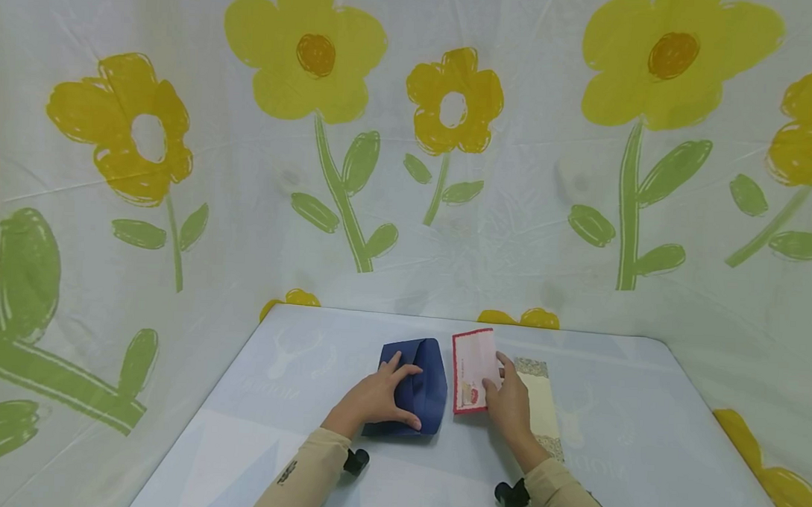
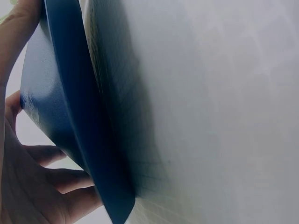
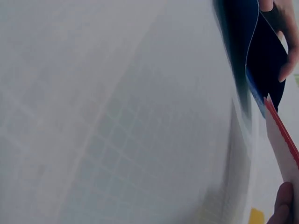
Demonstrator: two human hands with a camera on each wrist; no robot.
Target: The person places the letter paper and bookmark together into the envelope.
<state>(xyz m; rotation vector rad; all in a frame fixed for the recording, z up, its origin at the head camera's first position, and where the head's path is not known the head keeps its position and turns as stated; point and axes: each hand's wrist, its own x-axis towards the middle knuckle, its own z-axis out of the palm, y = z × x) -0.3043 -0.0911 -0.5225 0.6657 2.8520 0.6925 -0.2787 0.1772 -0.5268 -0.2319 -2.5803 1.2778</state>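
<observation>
Pale table [image 1: 238, 441] beneath blue envelope [image 1: 431, 392], flowered white curtain [image 1: 513, 265] behind

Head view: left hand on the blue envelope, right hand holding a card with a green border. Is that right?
Not green: the head view shows the right hand holding a red-bordered card. The left hand is on the blue envelope, as you say.

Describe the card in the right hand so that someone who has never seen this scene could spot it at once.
Look at the pale table below the flowered backdrop. On it, the right hand holds a pale pink card, between a navy envelope and a cream card with speckled ends. Its red edging sets it apart from both neighbours.
</observation>
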